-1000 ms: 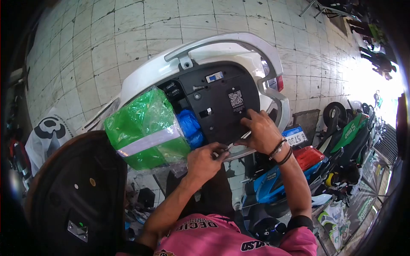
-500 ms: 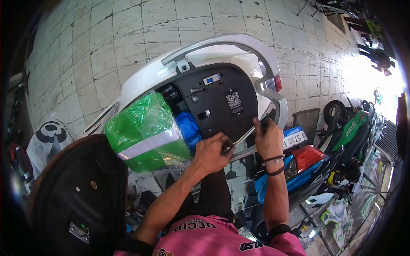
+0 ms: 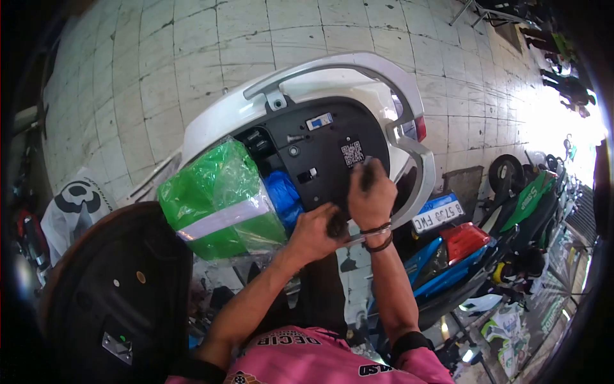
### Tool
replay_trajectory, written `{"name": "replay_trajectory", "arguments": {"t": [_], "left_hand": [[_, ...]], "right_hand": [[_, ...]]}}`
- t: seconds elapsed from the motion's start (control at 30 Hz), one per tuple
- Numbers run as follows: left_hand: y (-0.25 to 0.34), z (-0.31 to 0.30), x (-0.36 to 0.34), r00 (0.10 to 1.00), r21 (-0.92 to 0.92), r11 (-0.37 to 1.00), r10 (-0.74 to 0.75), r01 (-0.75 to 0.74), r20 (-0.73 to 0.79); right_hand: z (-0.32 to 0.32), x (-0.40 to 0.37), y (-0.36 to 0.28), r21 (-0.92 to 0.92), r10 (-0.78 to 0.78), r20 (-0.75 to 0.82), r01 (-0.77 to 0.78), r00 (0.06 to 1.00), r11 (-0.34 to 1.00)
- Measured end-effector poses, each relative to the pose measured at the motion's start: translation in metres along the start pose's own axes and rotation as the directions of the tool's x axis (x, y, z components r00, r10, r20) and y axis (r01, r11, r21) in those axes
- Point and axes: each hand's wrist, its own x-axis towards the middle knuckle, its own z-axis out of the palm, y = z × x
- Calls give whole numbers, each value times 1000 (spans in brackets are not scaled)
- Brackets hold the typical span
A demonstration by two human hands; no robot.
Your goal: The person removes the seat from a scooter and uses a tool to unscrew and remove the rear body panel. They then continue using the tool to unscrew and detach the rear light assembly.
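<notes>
Both of my hands are over the near side of a white scooter (image 3: 214, 121) with its seat raised. My left hand (image 3: 314, 232) is closed, fingers curled at the near edge of the black panel (image 3: 329, 182); a dark spot shows inside its grip. My right hand (image 3: 372, 200) is closed in a pinch above the panel, just below a QR sticker (image 3: 352, 153), with a small dark thing at its fingertips that I cannot make out. A silver grab rail (image 3: 419, 163) curves round the panel, passing under my right wrist. A loose-looking bolt (image 3: 295, 138) lies on the panel.
A green package in clear plastic (image 3: 220, 205) and a blue bag (image 3: 281, 192) fill the seat compartment. The raised seat (image 3: 128, 281) is at left. A blue motorcycle (image 3: 441, 269) with a number plate (image 3: 438, 214) stands close at right. People (image 3: 569, 86) are far off at upper right.
My right hand has moved left from the grab rail to over the black panel. The thin pale strip between my hands no longer shows. My left hand has hardly moved.
</notes>
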Motion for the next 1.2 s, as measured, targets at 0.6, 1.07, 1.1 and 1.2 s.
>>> {"name": "replay_trajectory", "arguments": {"t": [0.6,1.07,1.1,1.2], "left_hand": [[-12,-131,-14,777,-481,875,-336,49,-532],[-4,-87,-49,969,12,996,-89,94,-229],[1,-82,-50,969,7,995,-92,96,-228],[4,-69,-54,980,8,980,-197,197,29]], "right_hand": [[58,-91,-69,234,-600,605,602,524,763],[-19,-175,-18,139,-334,764,366,552,920],[-22,-169,-17,124,-269,651,250,710,960],[-31,-155,-12,-119,87,616,-16,783,993]]}}
